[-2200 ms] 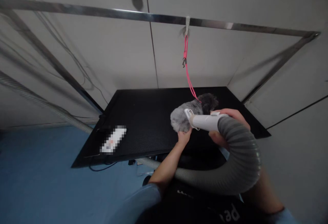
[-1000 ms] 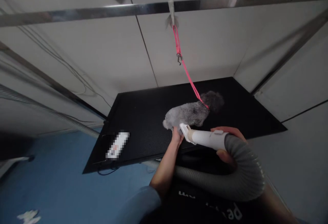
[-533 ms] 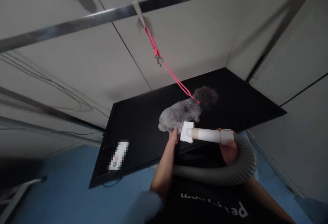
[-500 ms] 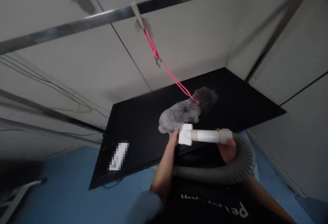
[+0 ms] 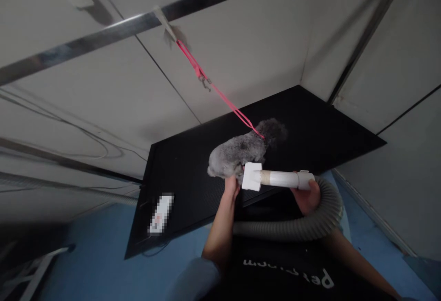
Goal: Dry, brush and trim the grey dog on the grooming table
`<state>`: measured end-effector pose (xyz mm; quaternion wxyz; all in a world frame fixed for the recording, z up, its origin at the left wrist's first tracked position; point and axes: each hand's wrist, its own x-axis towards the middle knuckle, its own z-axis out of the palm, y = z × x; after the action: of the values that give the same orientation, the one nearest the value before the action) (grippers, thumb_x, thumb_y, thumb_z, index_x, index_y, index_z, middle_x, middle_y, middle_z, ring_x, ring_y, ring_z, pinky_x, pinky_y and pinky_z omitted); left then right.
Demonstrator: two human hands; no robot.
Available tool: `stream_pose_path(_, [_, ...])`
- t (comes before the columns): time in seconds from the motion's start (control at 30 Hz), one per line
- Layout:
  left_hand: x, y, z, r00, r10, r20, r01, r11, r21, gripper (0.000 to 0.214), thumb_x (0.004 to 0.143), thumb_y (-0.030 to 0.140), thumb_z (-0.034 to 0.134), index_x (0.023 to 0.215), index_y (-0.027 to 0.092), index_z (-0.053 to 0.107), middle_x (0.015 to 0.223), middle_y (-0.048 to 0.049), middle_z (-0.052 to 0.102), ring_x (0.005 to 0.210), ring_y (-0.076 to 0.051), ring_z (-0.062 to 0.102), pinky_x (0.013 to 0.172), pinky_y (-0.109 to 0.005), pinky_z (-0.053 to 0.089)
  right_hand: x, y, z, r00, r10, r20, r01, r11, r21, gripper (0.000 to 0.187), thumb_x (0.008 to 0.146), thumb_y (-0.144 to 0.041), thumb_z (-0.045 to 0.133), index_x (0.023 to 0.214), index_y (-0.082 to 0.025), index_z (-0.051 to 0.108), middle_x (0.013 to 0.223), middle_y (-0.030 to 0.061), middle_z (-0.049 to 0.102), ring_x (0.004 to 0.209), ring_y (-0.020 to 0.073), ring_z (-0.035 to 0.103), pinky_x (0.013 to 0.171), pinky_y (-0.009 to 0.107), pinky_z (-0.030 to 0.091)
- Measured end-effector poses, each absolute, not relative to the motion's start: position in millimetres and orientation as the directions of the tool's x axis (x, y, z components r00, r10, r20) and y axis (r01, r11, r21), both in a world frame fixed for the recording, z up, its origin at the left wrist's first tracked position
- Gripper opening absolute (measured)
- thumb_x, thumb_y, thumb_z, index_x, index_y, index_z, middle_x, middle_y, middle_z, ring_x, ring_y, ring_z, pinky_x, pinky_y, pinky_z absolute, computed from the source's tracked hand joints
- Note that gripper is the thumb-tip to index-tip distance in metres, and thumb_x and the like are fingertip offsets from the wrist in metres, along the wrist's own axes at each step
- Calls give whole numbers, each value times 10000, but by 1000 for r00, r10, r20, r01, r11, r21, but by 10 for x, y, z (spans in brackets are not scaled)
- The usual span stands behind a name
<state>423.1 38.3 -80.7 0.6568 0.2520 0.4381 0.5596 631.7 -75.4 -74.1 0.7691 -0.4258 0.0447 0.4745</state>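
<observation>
The gray, curly-coated dog (image 5: 232,151) was positioned near the middle of the black surface (image 5: 172,163), head toward the far right. A pink leash (image 5: 230,102) ran from its neck to a pale strap (image 5: 166,24) on the metal crossbar (image 5: 213,0), presumably to limit travel.

The right hand (image 5: 308,195) was wrapped around the white dryer nozzle (image 5: 282,179) at its hose end, a grip that probably gave control of aim. The nozzle's wide tip faced left, at the dog's near side; contact could not be determined. The gray hose (image 5: 285,230) looped back to the left, likely providing slack.

The left hand (image 5: 231,185) touched the dog's near hindquarters, apparently as a steadying support. Its fingers were largely concealed, so closure could not be determined. A pixelated white object (image 5: 161,213) lay at the left end, well apart from the dog.
</observation>
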Motion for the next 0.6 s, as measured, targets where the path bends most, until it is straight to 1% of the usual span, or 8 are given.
stream_pose_path(0.03, [4259,390,-784,-25,955,-297,-548,235,803,223,604,289,768,742,146,668,726,-44,712,688,-164,671,754,-295,536,6335,-769,-790,544,706,-454,-755,176,-631,302,606,-411,654,889,-311,627,888,-10,703,1062,279,642,915,489,548])
stream_pose_path(0.1, [4289,410,-751,-81,945,-316,-596,209,776,126,672,265,677,689,141,659,677,-44,697,642,-146,657,723,-269,533,6381,-797,-906,549,743,-383,-705,166,-689,241,681,-419,623,900,-320,618,898,6,714,1013,279,664,848,468,575])
stream_pose_path(0.2, [4297,441,-741,-128,910,-394,-660,218,719,136,750,207,557,667,159,655,671,-45,691,660,-146,661,786,-287,531,6437,-826,-1058,544,805,-238,-622,196,-758,194,763,-417,570,916,-307,614,878,23,723,917,278,694,740,426,599])
stream_pose_path(0.27, [4301,452,-759,-108,893,-436,-699,244,672,176,779,197,517,674,172,655,695,-52,697,723,-167,674,850,-321,521,6445,-833,-1104,541,824,-169,-585,224,-779,194,801,-408,522,940,-303,608,882,15,725,884,269,701,714,411,602])
stream_pose_path(0.33, [4314,452,-788,-103,893,-438,-712,241,660,182,799,216,512,699,181,659,731,-56,704,807,-188,681,901,-339,504,6433,-827,-1105,563,811,-159,-567,239,-788,191,815,-390,497,952,-303,598,898,0,725,877,251,703,714,394,604])
stream_pose_path(0.4, [4342,439,-815,-107,894,-435,-698,244,673,188,821,264,521,722,184,660,735,-58,700,853,-199,679,924,-338,493,6416,-810,-1080,580,793,-186,-561,224,-797,190,800,-381,513,949,-293,592,897,1,725,867,239,704,707,374,604])
stream_pose_path(0.53, [4423,398,-809,-18,879,-476,-642,355,679,380,899,464,444,826,174,679,818,-90,718,972,-230,670,957,-349,479,6409,-777,-1030,596,773,-216,-548,195,-813,221,757,-417,547,916,-268,587,850,17,717,825,233,704,670,359,597])
stream_pose_path(0.6, [4468,392,-772,21,872,-488,-615,396,682,445,916,514,404,878,167,681,866,-102,728,1005,-240,665,965,-361,478,6423,-788,-1017,607,759,-235,-559,198,-805,224,732,-410,582,905,-268,595,858,8,711,842,224,697,683,345,594])
